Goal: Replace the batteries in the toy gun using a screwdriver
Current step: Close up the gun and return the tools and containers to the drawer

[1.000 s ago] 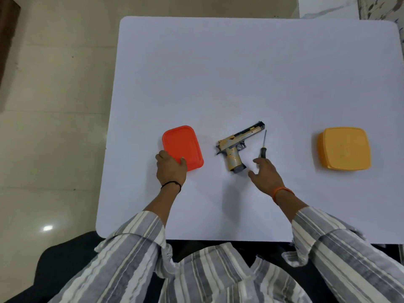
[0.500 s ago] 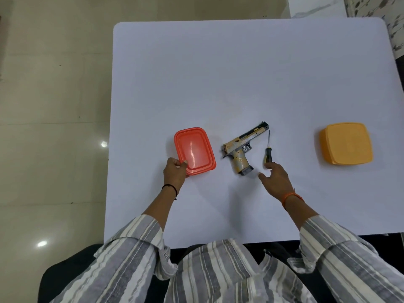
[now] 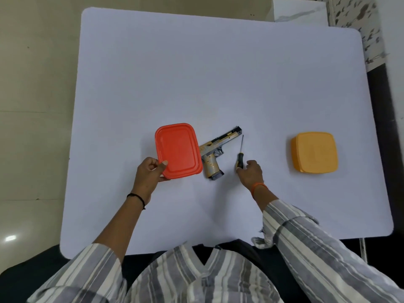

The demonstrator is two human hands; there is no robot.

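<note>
Near the table's middle, the toy gun (image 3: 215, 153) lies flat, barrel pointing far-right. Just right of it the screwdriver (image 3: 240, 154) is laid with its shaft pointing far. Its handle's near end is touched by the right hand (image 3: 251, 173), fingers curled, not yet closed round it. The red container (image 3: 178, 150) is pinched at its near-left corner by the left hand (image 3: 148, 177).

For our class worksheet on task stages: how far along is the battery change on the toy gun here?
Barely begun. Done: nothing visible; the toy gun lies closed on the table. In hand: the left hand grips the red box at its near corner, and the right hand touches the screwdriver handle. Left: unscrewing, swapping batteries, closing. The yellow box is untouched.
</note>
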